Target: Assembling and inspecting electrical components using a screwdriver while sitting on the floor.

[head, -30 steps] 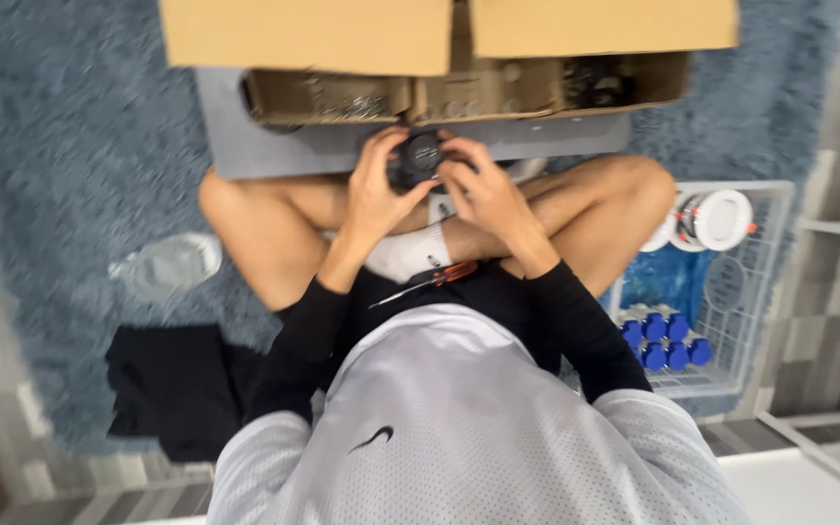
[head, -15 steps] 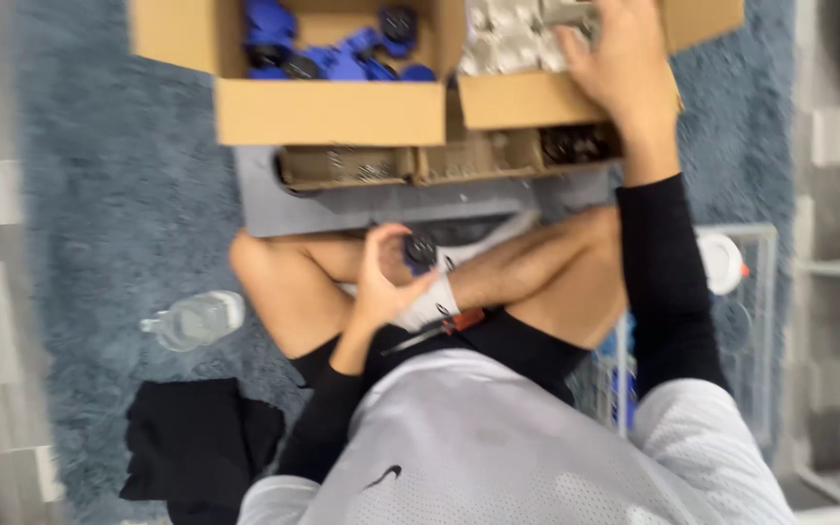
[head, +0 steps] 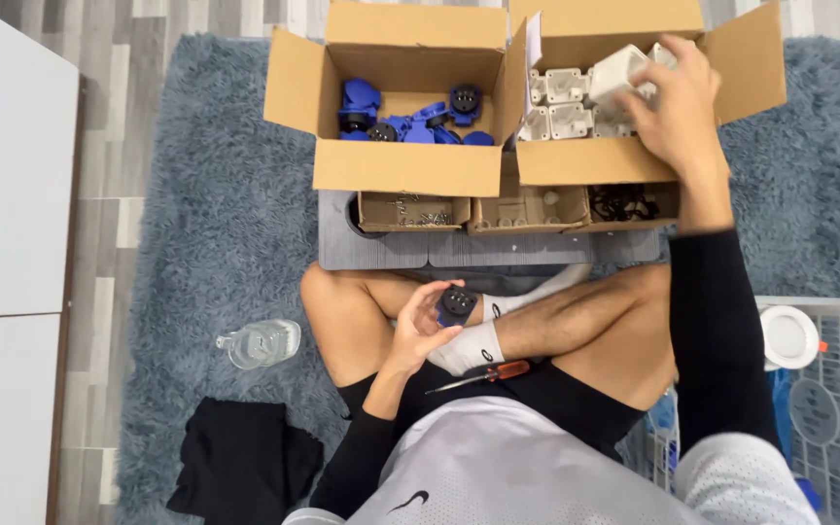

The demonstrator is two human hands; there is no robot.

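From above, the person sits cross-legged on a shaggy blue-grey rug (head: 206,224), facing two open cardboard boxes at the far side. The left hand (head: 420,331) is down near the lap, fingers curled loosely around a small blue and black round part (head: 456,304), holding it up by its sides. The right hand (head: 673,102) reaches far out into the right box (head: 624,160), fingers closed on a white plastic housing (head: 617,73) lifted slightly above its neighbours. The left box (head: 405,165) holds more blue parts in a loose heap.

Both pieces look like rigid moulded plastic, light enough for one hand, I'd judge, and smooth, so a grip across the flat sides of the housing and around the rim of the round part seems safest; neither looks fragile.

Nearer the person, three shallow trays (head: 517,209) sit on a grey board, holding small hardware and dark cables. A red-handled screwdriver (head: 483,374) lies across the lap. A clear bottle (head: 260,342) lies on the rug to the left, a black cloth (head: 240,467) nearer still, and a white wire basket (head: 828,408) stands at the right.
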